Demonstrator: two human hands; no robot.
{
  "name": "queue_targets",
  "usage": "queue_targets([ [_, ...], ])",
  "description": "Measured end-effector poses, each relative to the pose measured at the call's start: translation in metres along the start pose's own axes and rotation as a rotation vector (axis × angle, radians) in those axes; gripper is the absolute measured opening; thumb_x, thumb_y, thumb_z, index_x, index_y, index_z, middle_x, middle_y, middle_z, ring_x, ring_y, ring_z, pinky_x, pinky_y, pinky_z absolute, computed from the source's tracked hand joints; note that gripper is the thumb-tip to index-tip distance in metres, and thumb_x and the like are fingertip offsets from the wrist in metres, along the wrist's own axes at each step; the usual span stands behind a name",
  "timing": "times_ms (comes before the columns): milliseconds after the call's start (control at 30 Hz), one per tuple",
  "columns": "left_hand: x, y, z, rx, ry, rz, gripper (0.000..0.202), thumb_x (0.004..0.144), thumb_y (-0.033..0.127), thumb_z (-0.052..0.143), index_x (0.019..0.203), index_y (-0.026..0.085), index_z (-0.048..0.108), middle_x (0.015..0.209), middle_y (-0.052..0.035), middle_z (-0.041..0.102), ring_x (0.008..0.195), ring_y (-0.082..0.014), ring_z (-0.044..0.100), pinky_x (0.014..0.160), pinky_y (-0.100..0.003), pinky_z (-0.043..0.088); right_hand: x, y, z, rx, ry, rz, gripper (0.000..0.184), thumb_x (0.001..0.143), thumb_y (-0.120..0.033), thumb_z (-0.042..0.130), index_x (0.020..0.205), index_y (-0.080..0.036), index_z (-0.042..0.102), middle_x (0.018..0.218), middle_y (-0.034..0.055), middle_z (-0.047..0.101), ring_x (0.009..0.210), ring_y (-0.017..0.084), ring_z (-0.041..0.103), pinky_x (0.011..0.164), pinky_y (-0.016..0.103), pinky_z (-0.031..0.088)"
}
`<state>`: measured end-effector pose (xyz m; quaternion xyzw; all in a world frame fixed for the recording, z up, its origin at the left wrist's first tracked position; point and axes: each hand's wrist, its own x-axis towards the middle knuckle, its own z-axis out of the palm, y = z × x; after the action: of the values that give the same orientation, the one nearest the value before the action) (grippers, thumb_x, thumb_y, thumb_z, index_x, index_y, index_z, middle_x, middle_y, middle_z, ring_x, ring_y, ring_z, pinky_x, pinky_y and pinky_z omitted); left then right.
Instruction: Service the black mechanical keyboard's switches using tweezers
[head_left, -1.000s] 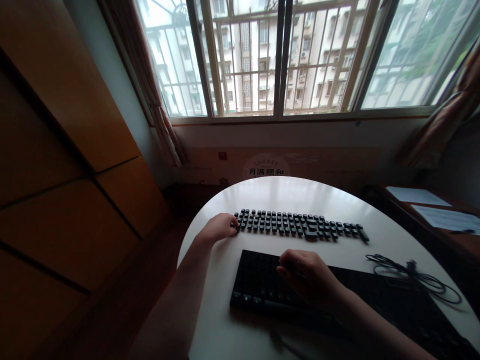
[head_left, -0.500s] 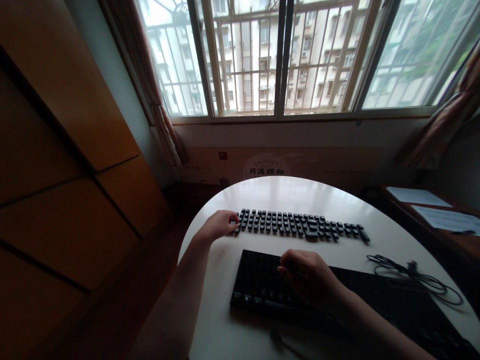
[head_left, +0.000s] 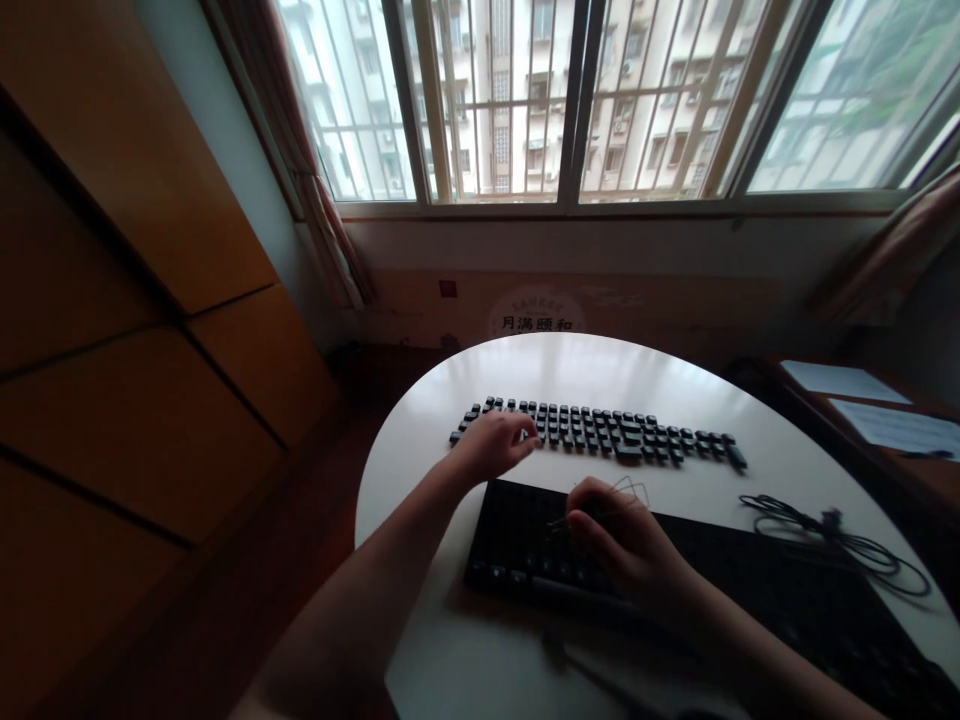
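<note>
My left hand [head_left: 495, 443] is over the left part of the rows of black keycaps [head_left: 596, 425] on the white table. Its thumb and fingers are curled together, and whatever is between them is hidden. My right hand [head_left: 611, 525] is closed on a wire keycap puller [head_left: 632, 487], whose thin loops stick out on both sides of the fist. Below that hand lies the black keyboard [head_left: 517, 510]. Some keys [head_left: 495, 575] sit along its near left edge, while my right hand and forearm cover much of its middle.
A coiled black cable [head_left: 832, 530] rests on the round white table [head_left: 540, 360] at right. A dark, thin-handled tool with a rounded head [head_left: 555, 650] lies near the front. Papers [head_left: 892, 430] are on a brown surface at far right. An orange-brown cabinet [head_left: 232, 350] stands left.
My left hand has moved right from the left end of the keycap rows. My right hand has turned, and the wire loops now show. The view has tilted down a little.
</note>
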<state>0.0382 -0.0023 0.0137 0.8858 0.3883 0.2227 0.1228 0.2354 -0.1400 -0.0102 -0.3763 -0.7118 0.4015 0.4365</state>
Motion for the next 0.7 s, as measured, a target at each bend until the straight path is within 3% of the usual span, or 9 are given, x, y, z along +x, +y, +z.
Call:
queue_targets([
  [100,0.0,0.013,0.015,0.008,-0.119,0.104,0.011,0.088,0.028,0.067,0.089,0.02,0.075,0.071,0.0004,0.068,0.065,-0.0141,0.059,0.062,-0.023,0.039,-0.003,0.003,0.009,0.094,-0.03,0.08,0.025,0.101,-0.044,0.052,0.091,-0.021,0.052,0.065,-0.0044,0.048,0.055,0.012,0.042,0.052,0.023,0.036],
  [200,0.0,0.017,0.024,0.023,-0.178,0.153,0.011,0.088,0.028,0.067,0.091,0.021,0.075,0.076,-0.0003,0.07,0.071,-0.0159,0.062,0.066,-0.024,0.04,-0.002,0.01,0.016,0.045,-0.058,0.127,0.025,0.101,-0.042,0.051,0.089,-0.021,0.05,0.062,-0.0051,0.047,0.053,0.011,0.04,0.052,0.023,0.035],
  [333,0.002,0.015,0.034,0.03,-0.206,0.138,0.012,0.088,0.029,0.067,0.092,0.022,0.076,0.08,-0.0006,0.072,0.073,-0.0167,0.063,0.065,-0.024,0.04,0.0,0.018,0.02,-0.017,-0.08,0.165,0.023,0.101,-0.041,0.05,0.09,-0.021,0.05,0.06,-0.0061,0.045,0.05,0.01,0.037,0.048,0.022,0.031],
  [467,0.004,0.014,0.04,0.033,-0.225,0.129,0.012,0.088,0.029,0.067,0.091,0.021,0.076,0.081,-0.0012,0.072,0.074,-0.017,0.063,0.066,-0.025,0.041,0.001,0.018,0.02,-0.041,-0.102,0.174,0.021,0.101,-0.04,0.049,0.091,-0.021,0.05,0.063,-0.0042,0.051,0.052,0.011,0.042,0.05,0.022,0.034],
  [700,0.005,0.014,0.041,0.016,-0.28,0.1,0.013,0.088,0.028,0.067,0.093,0.021,0.076,0.083,-0.002,0.073,0.076,-0.0173,0.064,0.068,-0.024,0.042,0.005,0.013,0.021,-0.236,-0.197,0.117,0.014,0.096,-0.033,0.055,0.089,-0.021,0.053,0.065,-0.0031,0.054,0.054,0.012,0.044,0.054,0.023,0.034],
])
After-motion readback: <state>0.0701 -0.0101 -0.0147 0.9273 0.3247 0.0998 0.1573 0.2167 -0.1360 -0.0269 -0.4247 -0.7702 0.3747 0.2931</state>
